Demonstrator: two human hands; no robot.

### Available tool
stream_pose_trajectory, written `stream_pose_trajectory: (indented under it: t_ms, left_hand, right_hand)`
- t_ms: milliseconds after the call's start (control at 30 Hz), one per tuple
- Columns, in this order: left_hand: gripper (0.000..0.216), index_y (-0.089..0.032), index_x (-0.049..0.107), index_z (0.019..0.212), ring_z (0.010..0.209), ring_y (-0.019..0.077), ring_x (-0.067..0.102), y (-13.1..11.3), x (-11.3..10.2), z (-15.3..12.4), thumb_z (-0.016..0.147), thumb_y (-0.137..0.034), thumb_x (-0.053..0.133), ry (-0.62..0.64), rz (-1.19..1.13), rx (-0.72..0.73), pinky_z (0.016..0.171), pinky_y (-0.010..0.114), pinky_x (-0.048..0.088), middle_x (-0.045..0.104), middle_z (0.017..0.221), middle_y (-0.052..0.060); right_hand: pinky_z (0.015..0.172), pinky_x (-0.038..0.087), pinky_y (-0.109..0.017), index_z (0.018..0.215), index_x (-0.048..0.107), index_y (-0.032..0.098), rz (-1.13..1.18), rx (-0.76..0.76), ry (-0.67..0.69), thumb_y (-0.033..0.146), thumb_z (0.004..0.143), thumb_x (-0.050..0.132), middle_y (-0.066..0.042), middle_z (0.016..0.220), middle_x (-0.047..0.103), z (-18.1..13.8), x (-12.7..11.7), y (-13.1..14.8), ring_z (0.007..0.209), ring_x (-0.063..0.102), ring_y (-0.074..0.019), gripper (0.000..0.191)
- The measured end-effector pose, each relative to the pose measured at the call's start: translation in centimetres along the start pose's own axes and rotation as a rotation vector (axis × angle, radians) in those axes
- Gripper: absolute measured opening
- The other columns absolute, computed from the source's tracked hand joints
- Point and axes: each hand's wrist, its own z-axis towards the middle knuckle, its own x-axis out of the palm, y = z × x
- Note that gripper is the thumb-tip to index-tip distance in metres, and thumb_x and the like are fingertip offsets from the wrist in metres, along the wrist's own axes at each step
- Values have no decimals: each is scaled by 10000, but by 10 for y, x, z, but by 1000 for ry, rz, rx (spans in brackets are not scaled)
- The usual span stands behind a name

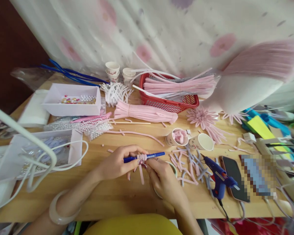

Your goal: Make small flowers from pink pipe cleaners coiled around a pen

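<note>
A blue pen (159, 154) lies crosswise between my hands, with a pale pink pipe cleaner (141, 176) wound around its middle and one end hanging down. My left hand (116, 163) is closed on the pen's left part, thumb beside the winding. Close to the winding, my right hand (163, 176) is closed with its fingertips pinching at the pipe cleaner, just under the pen. Its fingers partly hide what they grip. Behind the right hand shows the rim of a round container (172, 167), mostly covered.
Cut pipe-cleaner pieces (186, 168) lie right of my hands, before two paper cups (201, 142). A blue glue gun (219, 178) and a phone (232, 176) are farther right. Behind are a pipe-cleaner bundle (145, 112) and red basket (161, 102). White boxes (74, 163) stand left.
</note>
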Motion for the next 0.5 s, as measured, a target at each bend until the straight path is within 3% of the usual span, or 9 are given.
stream_pose_trajectory:
  t_ms: [167, 367, 500]
  left_hand:
    - [249, -153, 642, 1049, 492, 83, 509, -5, 5, 0, 876, -314, 564, -23, 169, -37, 375, 163, 457, 626, 743, -11]
    - [146, -161, 683, 929, 763, 142, 666, -7, 1, 0, 875, -242, 574, -12, 316, 76, 684, 211, 500, 746, 878, 29]
    - [180, -166, 707, 932, 789, 157, 673, -14, -1, -1, 882, -256, 559, 47, 409, 70, 708, 229, 490, 762, 913, 41]
  right_hand:
    - [578, 283, -241, 749, 505, 191, -197, 24, 100, 92, 900, 409, -16, 684, 543, -6, -1, -4, 609, 460, -147, 205]
    - [567, 239, -259, 840, 565, 188, -338, -1, 218, 102, 894, 387, -18, 657, 576, -11, -21, 7, 580, 467, -145, 204]
    - [545, 213, -270, 772, 561, 180, -413, -1, 213, 143, 890, 400, -7, 588, 530, -11, -40, 16, 515, 405, -131, 203]
